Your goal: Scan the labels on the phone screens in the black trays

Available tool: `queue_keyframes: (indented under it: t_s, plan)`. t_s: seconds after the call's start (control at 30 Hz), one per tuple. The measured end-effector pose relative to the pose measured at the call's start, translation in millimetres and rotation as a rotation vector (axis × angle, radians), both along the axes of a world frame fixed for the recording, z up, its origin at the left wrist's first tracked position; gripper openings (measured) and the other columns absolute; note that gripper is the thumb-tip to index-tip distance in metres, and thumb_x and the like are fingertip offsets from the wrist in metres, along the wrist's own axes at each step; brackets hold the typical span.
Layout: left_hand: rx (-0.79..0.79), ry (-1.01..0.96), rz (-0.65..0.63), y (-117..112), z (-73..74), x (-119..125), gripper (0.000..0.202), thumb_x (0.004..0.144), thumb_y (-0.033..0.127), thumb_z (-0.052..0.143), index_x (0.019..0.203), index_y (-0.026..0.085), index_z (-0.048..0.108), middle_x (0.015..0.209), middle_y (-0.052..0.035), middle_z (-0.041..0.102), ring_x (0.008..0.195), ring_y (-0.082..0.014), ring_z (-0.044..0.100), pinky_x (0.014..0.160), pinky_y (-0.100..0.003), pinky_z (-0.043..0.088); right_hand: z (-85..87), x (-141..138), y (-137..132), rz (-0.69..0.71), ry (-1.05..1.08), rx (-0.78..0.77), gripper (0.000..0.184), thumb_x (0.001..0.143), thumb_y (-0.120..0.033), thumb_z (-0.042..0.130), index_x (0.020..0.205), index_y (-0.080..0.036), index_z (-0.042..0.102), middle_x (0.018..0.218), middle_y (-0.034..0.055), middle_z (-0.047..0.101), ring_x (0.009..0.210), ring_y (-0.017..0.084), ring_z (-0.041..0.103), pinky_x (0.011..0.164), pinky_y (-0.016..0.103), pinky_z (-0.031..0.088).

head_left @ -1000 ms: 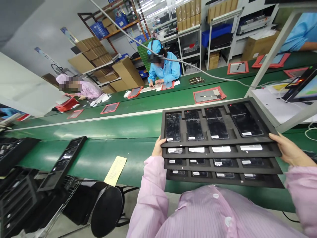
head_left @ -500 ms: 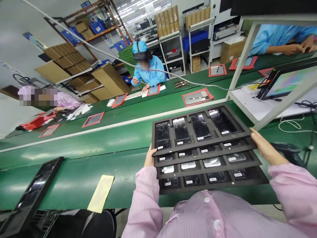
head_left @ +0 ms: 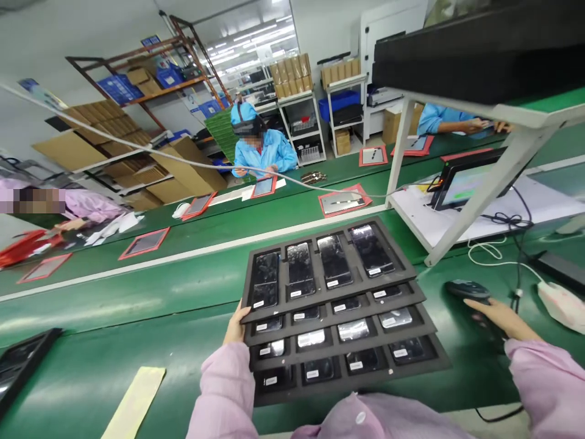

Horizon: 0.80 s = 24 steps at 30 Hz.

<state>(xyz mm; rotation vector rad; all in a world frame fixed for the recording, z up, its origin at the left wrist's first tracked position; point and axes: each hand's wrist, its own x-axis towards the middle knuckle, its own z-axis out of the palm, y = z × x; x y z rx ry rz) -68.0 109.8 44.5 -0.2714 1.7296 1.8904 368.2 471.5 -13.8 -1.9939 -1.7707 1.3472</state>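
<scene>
A staggered stack of dark foam phone trays lies before me, each tray showing a row of black phones with small white labels. My left hand grips the stack's left edge, thumb on the top tray and the other fingers mostly hidden. To the right of the stack, my right hand is closed around the handle of a black barcode scanner. Part of the handle is blurred and covered by the fingers.
A yellow paper sheet and another phone tray lie to the left. At right are a white stand with a small monitor, cables and a white mouse-like device. A co-worker in blue sits across the green belt.
My right hand has left the trays' right edge and moved onto the barcode scanner. The trays sit further left and lower in view, with my left hand still on them; the camera has turned right.
</scene>
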Motion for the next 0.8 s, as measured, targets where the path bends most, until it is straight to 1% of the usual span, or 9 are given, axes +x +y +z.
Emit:
queue_keyframes:
  t_s: [0.07,0.13,0.2,0.27,0.37,0.43,0.53,0.7,0.8]
  plan:
    - [-0.009,0.008,-0.005,0,1.1,1,0.061,0.052,0.015,0.059,0.113,0.022,0.059,0.071,-0.0003,0.067,0.074,-0.0266,0.067,0.066,-0.037,0.056,3.7,-4,-3,-0.014,0.143,-0.069,0.032,0.064,-0.045,0.062,0.077,-0.021,0.046,0.054,0.0089,0.056,0.054,0.024,0.058,0.054,0.032,0.051]
    - [-0.004,0.014,-0.016,0,0.8,1,0.063,0.052,0.016,0.060,0.115,0.021,0.058,0.073,-0.0013,0.067,0.077,-0.0276,0.067,0.068,-0.037,0.056,19.5,-8,-12,-0.022,0.260,-0.106,0.041,0.055,-0.048,0.066,0.080,-0.022,0.045,0.053,0.0065,0.056,0.052,0.022,0.056,0.052,0.030,0.050]
    - [0.016,0.016,-0.032,-2,-1.6,0,0.064,0.052,0.016,0.060,0.116,0.021,0.057,0.075,-0.0018,0.067,0.079,-0.0276,0.067,0.069,-0.037,0.055,47.7,-14,-27,-0.045,0.371,-0.119,0.052,0.045,-0.051,0.069,0.082,-0.023,0.045,0.057,0.0050,0.058,0.057,0.022,0.057,0.053,0.028,0.051]
    - [0.039,0.011,-0.053,-5,-6.8,-4,0.064,0.053,0.015,0.062,0.116,0.021,0.057,0.075,-0.0011,0.068,0.078,-0.0258,0.067,0.067,-0.034,0.055,83.3,-27,-45,-0.064,0.476,-0.132,0.061,0.039,-0.055,0.071,0.086,-0.022,0.049,0.058,0.0043,0.057,0.054,0.020,0.053,0.048,0.028,0.048]
    - [0.102,0.007,-0.113,-11,-17.6,-10,0.061,0.055,0.016,0.066,0.115,0.022,0.058,0.081,-0.0002,0.069,0.076,-0.0215,0.067,0.066,-0.028,0.054,130.9,-58,-73,0.108,0.472,-0.129,0.071,0.045,-0.056,0.070,0.103,-0.021,0.048,0.050,-0.0010,0.048,0.046,0.018,0.046,0.042,0.028,0.042]
    - [0.135,0.003,-0.142,-14,-24.2,-13,0.059,0.056,0.016,0.068,0.114,0.023,0.059,0.085,-0.0002,0.070,0.079,-0.0206,0.067,0.067,-0.027,0.054,149.7,-80,-85,0.218,0.438,-0.100,0.076,0.049,-0.050,0.068,0.115,-0.021,0.041,0.052,-0.0034,0.047,0.045,0.017,0.045,0.040,0.026,0.039]
    - [0.160,-0.006,-0.159,-14,-27.5,-14,0.060,0.056,0.016,0.069,0.115,0.024,0.060,0.089,0.0001,0.071,0.081,-0.0210,0.067,0.068,-0.028,0.054,159.1,-105,-93,0.277,0.374,-0.088,0.079,0.056,-0.037,0.064,0.126,-0.022,0.032,0.062,-0.0032,0.050,0.044,0.016,0.046,0.038,0.026,0.038]
    - [0.204,-0.063,-0.131,-6,-15.3,-6,0.074,0.053,0.014,0.066,0.125,0.024,0.054,0.085,0.0004,0.071,0.071,-0.0200,0.067,0.063,-0.028,0.054,155.4,-118,-93,0.259,0.334,-0.030,0.053,0.070,-0.024,0.057,0.118,-0.022,0.037,0.071,-0.0006,0.055,0.044,0.014,0.048,0.035,0.023,0.039]
    - [0.217,-0.100,-0.101,-2,-7.9,-2,0.083,0.051,0.012,0.064,0.132,0.021,0.049,0.081,0.0000,0.071,0.065,-0.0187,0.066,0.059,-0.026,0.053,150.4,-120,-93,0.212,0.282,-0.044,0.047,0.071,-0.021,0.056,0.114,-0.021,0.038,0.067,-0.0014,0.055,0.040,0.014,0.046,0.032,0.025,0.039]
